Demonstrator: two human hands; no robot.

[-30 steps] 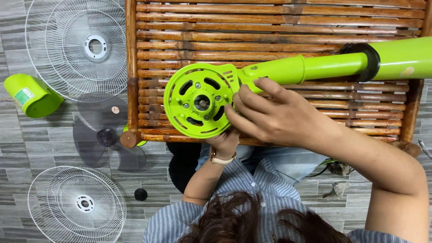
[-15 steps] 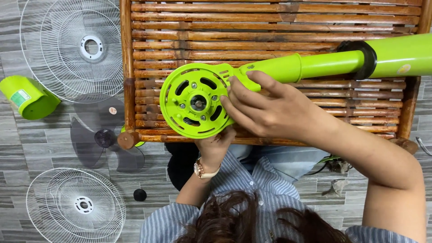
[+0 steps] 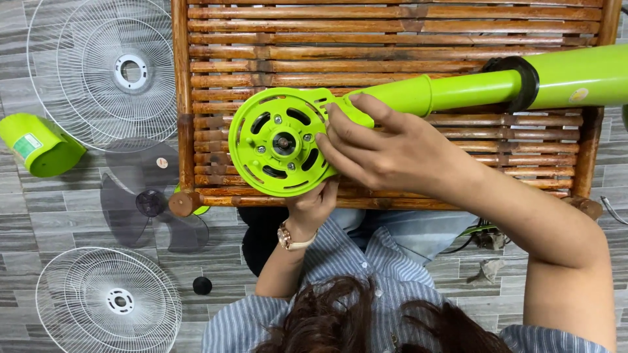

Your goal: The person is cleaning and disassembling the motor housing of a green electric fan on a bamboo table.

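Note:
A lime-green fan head [image 3: 261,163], a round slotted plate with a metal shaft at its middle, lies on a slatted bamboo table [image 3: 392,39]. Its green pole [image 3: 471,91] runs off to the right through a black collar [image 3: 523,82]. My right hand [image 3: 392,153] lies over the neck joint, fingertips pressed on the plate's right side near the shaft. From under the table's near edge, my left hand [image 3: 313,208], with a watch on its wrist, grips the plate's lower rim. Whether a small part sits under my right fingertips is hidden.
On the grey tiled floor to the left lie two white wire fan grilles [image 3: 85,72] [image 3: 108,301], a smoky grey blade [image 3: 150,202], a green motor cover [image 3: 39,144] and a small black cap [image 3: 202,285]. Cables lie on the floor at the right [image 3: 484,235].
My right fingers have stretched out from a curl onto the plate's face. The fan head and my left hand have barely shifted.

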